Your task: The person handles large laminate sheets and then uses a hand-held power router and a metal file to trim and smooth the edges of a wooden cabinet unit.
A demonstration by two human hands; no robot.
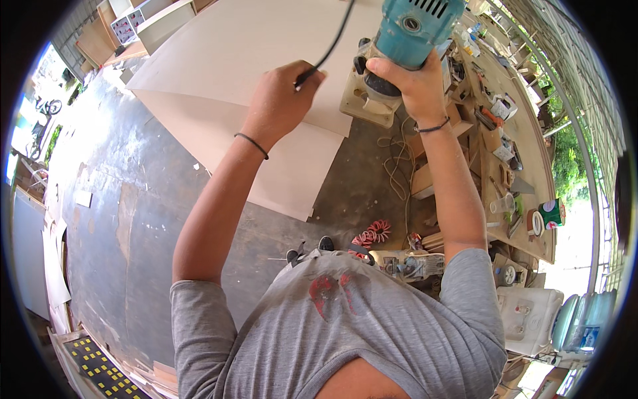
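Note:
My right hand (420, 85) is wrapped round the lower body of a teal power router (413, 33), its thumb across the front near a dark knob. The router is raised at the top of the view, with its pale, dusty base plate (367, 106) tilted below the motor housing. A black cord (337, 41) runs down from the top edge into my left hand (286, 93). The fingers of that hand are closed on the cord, and a short dark stub pokes out beside the thumb. Both hands are above or beside a large white board (226, 50).
A workbench (525, 219) crowded with tools, cups and containers runs along the right. Cardboard boxes (423, 179), a loose tan cord (397, 166) and a red coiled hose (379, 233) lie nearby. Cabinets (163, 26) stand far left, and a blue water bottle (585, 319) sits lower right.

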